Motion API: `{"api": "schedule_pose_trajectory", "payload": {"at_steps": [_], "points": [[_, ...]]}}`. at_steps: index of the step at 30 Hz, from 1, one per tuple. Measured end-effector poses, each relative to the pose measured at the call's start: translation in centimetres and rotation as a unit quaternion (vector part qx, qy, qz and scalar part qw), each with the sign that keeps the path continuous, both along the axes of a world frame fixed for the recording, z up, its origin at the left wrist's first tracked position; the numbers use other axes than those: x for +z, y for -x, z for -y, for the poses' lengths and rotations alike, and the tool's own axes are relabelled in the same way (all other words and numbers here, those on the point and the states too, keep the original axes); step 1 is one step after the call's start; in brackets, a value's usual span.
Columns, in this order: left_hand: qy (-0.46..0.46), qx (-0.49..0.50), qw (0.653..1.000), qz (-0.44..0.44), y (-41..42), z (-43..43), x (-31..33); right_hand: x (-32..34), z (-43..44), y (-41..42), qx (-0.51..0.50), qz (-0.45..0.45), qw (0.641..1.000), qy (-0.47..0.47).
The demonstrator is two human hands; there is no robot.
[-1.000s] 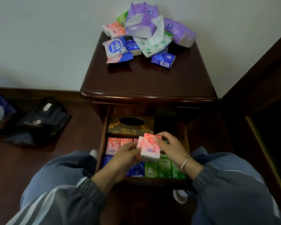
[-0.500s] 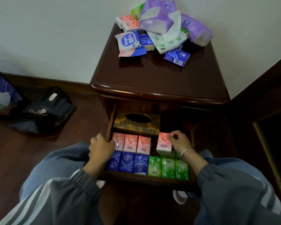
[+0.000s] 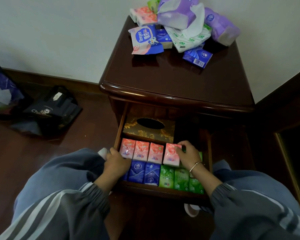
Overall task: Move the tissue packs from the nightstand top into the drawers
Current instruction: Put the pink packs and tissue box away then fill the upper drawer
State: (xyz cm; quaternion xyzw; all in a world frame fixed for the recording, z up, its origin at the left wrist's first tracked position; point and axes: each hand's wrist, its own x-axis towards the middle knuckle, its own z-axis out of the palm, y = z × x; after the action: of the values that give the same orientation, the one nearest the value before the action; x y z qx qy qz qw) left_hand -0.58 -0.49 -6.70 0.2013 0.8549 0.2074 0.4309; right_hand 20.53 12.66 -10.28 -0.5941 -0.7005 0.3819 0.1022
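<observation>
Head view: right hand (image 3: 187, 156) pinches a pink pack (image 3: 171, 155), long axis up-frame, fourth in the drawer (image 3: 145, 187) row. Left hand (image 3: 117, 161) lies curled at the drawer's left wall; whether it grips cannot be told. The pile (image 3: 177, 16) lies upper centre on the nightstand (image 3: 163, 80), nearer the right hand.

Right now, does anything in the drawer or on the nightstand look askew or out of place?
Yes. The fourth pink pack, pinched by the right hand, sits slightly apart from the three lined-up pink packs, not yet in row. On the nightstand top, a purple pack is torn open, white tissue spilling out.
</observation>
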Motion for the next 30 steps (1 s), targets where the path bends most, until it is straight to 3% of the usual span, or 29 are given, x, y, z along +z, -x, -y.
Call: {"api": "schedule_pose_trajectory", "payload": {"at_steps": [5,9,11,14,17,19,22,26,30], "points": [[0.004,-0.005,1.0,-0.007,-0.1,0.1,-0.4,-1.7,1.7,1.2,-0.006,-0.024,0.999,-0.048],[0.005,-0.008,1.0,-0.022,-0.2,0.2,-0.6,-2.5,2.4,1.1,0.054,-0.001,0.993,-0.102],[0.006,-0.008,1.0,-0.019,-0.3,0.2,-0.8,-2.6,2.4,1.0,0.087,0.035,0.988,-0.119],[0.013,-0.019,0.999,-0.026,-0.4,0.1,-0.7,-3.2,2.0,0.3,0.114,0.163,0.964,-0.175],[0.036,-0.107,0.983,-0.147,-1.6,0.2,-0.3,-3.3,1.7,-0.2,0.093,0.213,0.963,-0.134],[-0.003,-0.206,0.941,-0.267,-3.2,0.1,-0.2,-3.3,1.6,-0.1,0.093,0.213,0.963,-0.138],[-0.02,-0.309,0.902,-0.301,-4.8,-0.3,-0.5,-2.6,1.7,-0.3,0.092,0.206,0.959,-0.173],[0.036,-0.26,0.914,-0.31,-3.4,-0.6,-0.4,-1.1,3.2,-0.4,0.136,0.171,0.949,-0.225],[0.053,-0.198,0.939,-0.276,-2.0,-0.5,-0.4,-1.7,4.6,-0.1,0.254,0.22,0.932,-0.138]]}}
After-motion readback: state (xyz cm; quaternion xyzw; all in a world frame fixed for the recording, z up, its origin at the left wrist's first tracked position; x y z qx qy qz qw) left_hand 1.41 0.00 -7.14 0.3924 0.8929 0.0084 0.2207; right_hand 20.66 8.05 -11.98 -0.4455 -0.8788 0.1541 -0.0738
